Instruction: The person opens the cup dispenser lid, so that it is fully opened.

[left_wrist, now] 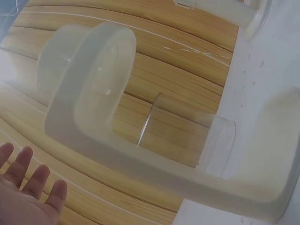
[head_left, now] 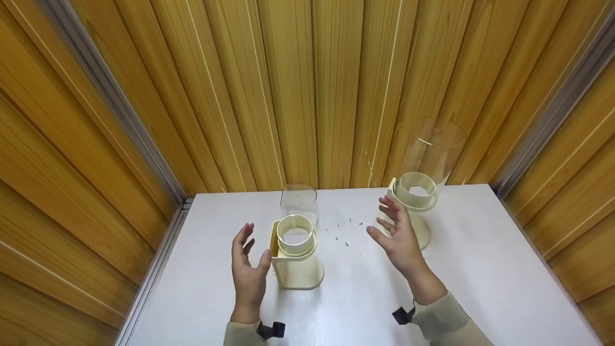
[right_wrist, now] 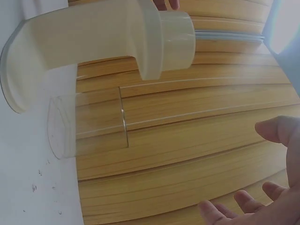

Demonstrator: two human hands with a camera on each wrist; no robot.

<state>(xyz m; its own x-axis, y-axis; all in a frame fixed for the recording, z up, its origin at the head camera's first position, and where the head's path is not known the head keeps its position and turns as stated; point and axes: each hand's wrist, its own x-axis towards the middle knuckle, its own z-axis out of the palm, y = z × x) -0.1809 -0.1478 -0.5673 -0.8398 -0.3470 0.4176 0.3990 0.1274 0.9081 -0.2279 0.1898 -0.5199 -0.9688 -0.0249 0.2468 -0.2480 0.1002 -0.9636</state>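
Note:
A cream C-shaped stand (head_left: pixel 300 274) with a raised ring on its upper arm is upright on the table. My left hand (head_left: pixel 250 281) is just left of it, fingers loosely bent and holding nothing. Its thumb overlaps the stand's edge in the head view; I cannot tell whether they touch. Behind this stand is a short clear cup (left_wrist: pixel 183 136). My right hand (head_left: pixel 402 245) hovers with spread fingers, empty, in front of a second cream stand (head_left: pixel 420 228). A tall clear cylinder (head_left: pixel 435 149) rises around that stand's ring.
Small dark specks (head_left: pixel 346 244) lie scattered on the white table (head_left: pixel 355 298) between the stands. Wood-patterned walls (head_left: pixel 336 96) enclose the back and sides, with metal rails (head_left: pixel 120 105) at the corners. Each wrist carries a small black camera (head_left: pixel 402 315).

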